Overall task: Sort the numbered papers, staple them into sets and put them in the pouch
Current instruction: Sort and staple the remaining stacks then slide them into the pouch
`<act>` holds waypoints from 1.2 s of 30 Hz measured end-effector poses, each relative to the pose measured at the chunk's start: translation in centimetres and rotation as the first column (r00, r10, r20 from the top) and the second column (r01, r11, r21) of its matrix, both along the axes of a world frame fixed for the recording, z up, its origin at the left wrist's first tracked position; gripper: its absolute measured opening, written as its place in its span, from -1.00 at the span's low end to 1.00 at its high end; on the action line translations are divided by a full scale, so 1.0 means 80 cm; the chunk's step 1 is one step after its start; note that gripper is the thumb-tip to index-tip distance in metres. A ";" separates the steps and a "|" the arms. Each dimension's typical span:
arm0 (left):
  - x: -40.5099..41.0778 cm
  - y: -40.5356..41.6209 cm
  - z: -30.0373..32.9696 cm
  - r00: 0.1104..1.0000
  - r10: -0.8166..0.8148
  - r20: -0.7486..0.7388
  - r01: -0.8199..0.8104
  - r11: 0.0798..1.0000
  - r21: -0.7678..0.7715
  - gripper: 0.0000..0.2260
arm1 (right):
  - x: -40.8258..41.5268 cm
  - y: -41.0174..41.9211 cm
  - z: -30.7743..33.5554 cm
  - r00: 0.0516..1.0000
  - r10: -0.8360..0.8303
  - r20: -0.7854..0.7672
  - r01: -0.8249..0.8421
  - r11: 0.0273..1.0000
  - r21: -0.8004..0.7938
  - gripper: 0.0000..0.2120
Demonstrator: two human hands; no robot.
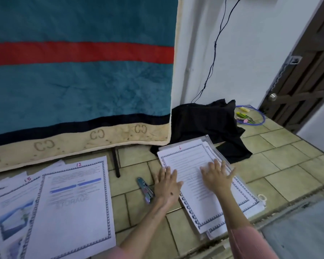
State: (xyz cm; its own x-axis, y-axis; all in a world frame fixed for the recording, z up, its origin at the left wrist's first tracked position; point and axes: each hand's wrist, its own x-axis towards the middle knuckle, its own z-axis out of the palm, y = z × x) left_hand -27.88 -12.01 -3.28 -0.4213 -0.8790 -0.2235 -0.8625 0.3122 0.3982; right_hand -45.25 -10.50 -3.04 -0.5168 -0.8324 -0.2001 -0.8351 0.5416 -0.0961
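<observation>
A stack of bordered papers [187, 161] with a red 6 on top lies on the tiled floor, over a clear plastic pouch [216, 146] whose edge shows at the stack's far right. My left hand [167, 186] lies flat with straight fingers on the stack's left edge. My right hand [216, 177] presses flat on the top sheet. A metal stapler [146, 189] lies on the floor just left of my left hand. More papers lie at the left: a sheet numbered 12 [73, 212] on top, one numbered 15 [13, 200] beside it.
A teal blanket [79, 81] with a red stripe hangs at the back. A black cloth [206, 124] is heaped behind the stack. A blue-rimmed clear case [258, 118] with highlighters sits by the brown door [307, 71]. A tape roll [262, 198] lies at the right.
</observation>
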 end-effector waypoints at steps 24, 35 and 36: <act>0.427 0.063 0.001 0.625 0.750 -0.218 -0.776 0.628 -0.063 -0.57 | 0.389 0.010 0.005 0.667 0.745 0.029 -0.704 0.642 -0.305 -0.22; 0.500 0.117 -0.036 0.533 0.838 -0.120 -0.845 0.520 -0.123 -0.10 | 0.477 0.071 -0.060 0.687 0.721 0.091 -0.704 0.691 -0.163 -0.43; 0.501 0.117 -0.031 0.510 0.845 -0.160 -0.860 0.497 -0.114 -0.21 | 0.479 0.069 -0.057 0.699 0.707 0.107 -0.691 0.706 -0.154 -0.45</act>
State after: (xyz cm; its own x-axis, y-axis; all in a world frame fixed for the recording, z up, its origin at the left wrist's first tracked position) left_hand 12.20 -2.62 -5.74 0.5451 -0.8368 -0.0511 -0.7150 -0.4959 0.4928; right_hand -6.97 -4.95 -7.61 0.2512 -0.9600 -0.1234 -0.9401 -0.2117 -0.2670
